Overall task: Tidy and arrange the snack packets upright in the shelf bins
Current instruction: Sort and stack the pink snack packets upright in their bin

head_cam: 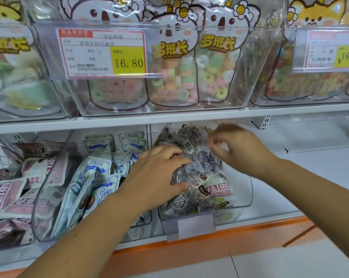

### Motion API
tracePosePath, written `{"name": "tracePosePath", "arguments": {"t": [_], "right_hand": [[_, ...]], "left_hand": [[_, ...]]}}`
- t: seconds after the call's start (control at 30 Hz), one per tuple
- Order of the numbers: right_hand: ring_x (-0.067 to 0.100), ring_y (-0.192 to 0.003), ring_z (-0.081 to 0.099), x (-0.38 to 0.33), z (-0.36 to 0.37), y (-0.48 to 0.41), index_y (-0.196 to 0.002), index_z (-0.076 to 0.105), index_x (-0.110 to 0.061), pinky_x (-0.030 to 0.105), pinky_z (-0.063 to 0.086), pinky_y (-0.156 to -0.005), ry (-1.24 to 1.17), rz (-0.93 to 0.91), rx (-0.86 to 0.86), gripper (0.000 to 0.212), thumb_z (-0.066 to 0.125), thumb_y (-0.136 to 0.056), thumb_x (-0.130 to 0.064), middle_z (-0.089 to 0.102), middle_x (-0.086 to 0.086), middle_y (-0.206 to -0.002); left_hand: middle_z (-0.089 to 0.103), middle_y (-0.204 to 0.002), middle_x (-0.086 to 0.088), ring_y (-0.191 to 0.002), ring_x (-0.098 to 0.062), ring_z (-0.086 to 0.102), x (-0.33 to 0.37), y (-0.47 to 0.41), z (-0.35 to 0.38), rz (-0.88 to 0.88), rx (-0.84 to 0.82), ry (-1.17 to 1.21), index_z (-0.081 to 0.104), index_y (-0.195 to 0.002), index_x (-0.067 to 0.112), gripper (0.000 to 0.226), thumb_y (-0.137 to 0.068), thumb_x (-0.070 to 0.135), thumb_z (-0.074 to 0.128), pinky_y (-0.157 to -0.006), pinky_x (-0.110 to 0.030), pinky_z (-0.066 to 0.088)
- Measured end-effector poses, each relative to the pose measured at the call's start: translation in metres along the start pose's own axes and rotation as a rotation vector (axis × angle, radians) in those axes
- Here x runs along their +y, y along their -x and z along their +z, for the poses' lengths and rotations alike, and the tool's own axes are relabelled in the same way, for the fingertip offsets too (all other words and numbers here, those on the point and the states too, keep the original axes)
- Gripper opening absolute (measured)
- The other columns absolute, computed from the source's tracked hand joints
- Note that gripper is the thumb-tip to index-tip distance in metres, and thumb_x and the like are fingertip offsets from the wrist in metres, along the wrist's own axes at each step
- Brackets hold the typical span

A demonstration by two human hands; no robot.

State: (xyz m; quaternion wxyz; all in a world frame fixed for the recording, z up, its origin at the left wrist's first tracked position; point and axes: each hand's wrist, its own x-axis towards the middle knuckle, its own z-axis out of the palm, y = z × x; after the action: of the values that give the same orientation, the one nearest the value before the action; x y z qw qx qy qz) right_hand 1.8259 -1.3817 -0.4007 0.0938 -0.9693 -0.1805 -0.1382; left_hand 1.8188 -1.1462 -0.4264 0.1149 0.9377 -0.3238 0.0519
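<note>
A clear bag of dark plum snacks [191, 155] stands tilted in the right-hand clear bin [243, 195] on the lower shelf. My left hand [159, 173] grips the bag's lower left side, fingers curled round it. My right hand [235, 145] pinches the bag's top right corner; it is blurred. More dark-and-green packets [207, 194] lie flat beneath it in the same bin. The bin to the left holds several blue-and-white packets [98, 173], some upright at the back, others leaning.
At far left, pink packets [29, 187] lie jumbled in another bin. The upper shelf carries clear bins of candy-ring bags [175, 77] with price tags [103, 54]. The shelf right of the plum bin [310, 157] is bare white. An orange base strip [209, 241] runs below.
</note>
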Motion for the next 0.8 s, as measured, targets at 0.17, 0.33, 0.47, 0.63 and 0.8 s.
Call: {"name": "tracePosePath", "arguments": {"t": [0.17, 0.33, 0.47, 0.63, 0.8], "right_hand": [[0.012, -0.130, 0.045, -0.008, 0.004, 0.033, -0.139, 0.047, -0.036, 0.029, 0.039, -0.104, 0.320, -0.111, -0.629, 0.048, 0.056, -0.093, -0.044, 0.049, -0.011, -0.142], [0.023, -0.129, 0.035, -0.005, 0.021, 0.026, -0.149, 0.025, -0.033, 0.034, 0.032, -0.107, 0.576, -0.143, -0.569, 0.081, 0.054, -0.082, -0.068, 0.034, 0.001, -0.143], [0.028, -0.120, 0.038, -0.008, 0.033, 0.021, -0.149, 0.018, -0.025, 0.039, 0.030, -0.100, 0.781, -0.160, -0.546, 0.092, 0.045, -0.079, -0.078, 0.037, 0.009, -0.136], [0.026, -0.112, 0.046, -0.015, 0.033, 0.015, -0.131, 0.049, -0.027, 0.037, 0.034, -0.092, 0.663, -0.122, -0.468, 0.048, 0.057, -0.085, -0.039, 0.044, 0.007, -0.127], [0.023, -0.106, 0.052, -0.013, 0.028, 0.020, -0.129, 0.056, -0.038, 0.034, 0.036, -0.090, 0.500, -0.086, -0.414, 0.043, 0.055, -0.088, -0.028, 0.050, 0.000, -0.120]], "left_hand": [[0.016, -0.160, 0.018, -0.148, -0.009, 0.008, 0.002, 0.003, 0.006, -0.017, 0.033, -0.046, 0.024, -0.148, 0.049, 0.067, -0.090, 0.057, 0.057, -0.119, -0.036, -0.002], [-0.007, -0.162, 0.019, -0.149, -0.008, -0.013, -0.003, 0.011, 0.014, -0.061, -0.001, -0.014, 0.004, -0.150, 0.051, 0.076, -0.091, 0.061, 0.051, -0.114, -0.033, -0.013], [-0.012, -0.161, 0.020, -0.147, -0.006, -0.017, -0.006, 0.012, 0.016, -0.059, -0.007, -0.006, 0.001, -0.150, 0.052, 0.079, -0.089, 0.066, 0.048, -0.114, -0.034, -0.016], [-0.013, -0.162, 0.018, -0.148, -0.008, -0.019, -0.008, 0.013, 0.019, -0.040, 0.006, -0.060, 0.001, -0.152, 0.050, 0.084, -0.084, 0.075, 0.045, -0.117, -0.042, -0.019], [-0.013, -0.162, 0.016, -0.148, -0.009, -0.017, -0.005, 0.013, 0.018, -0.055, -0.012, -0.043, 0.000, -0.152, 0.049, 0.089, -0.083, 0.074, 0.051, -0.118, -0.039, -0.018]]}}
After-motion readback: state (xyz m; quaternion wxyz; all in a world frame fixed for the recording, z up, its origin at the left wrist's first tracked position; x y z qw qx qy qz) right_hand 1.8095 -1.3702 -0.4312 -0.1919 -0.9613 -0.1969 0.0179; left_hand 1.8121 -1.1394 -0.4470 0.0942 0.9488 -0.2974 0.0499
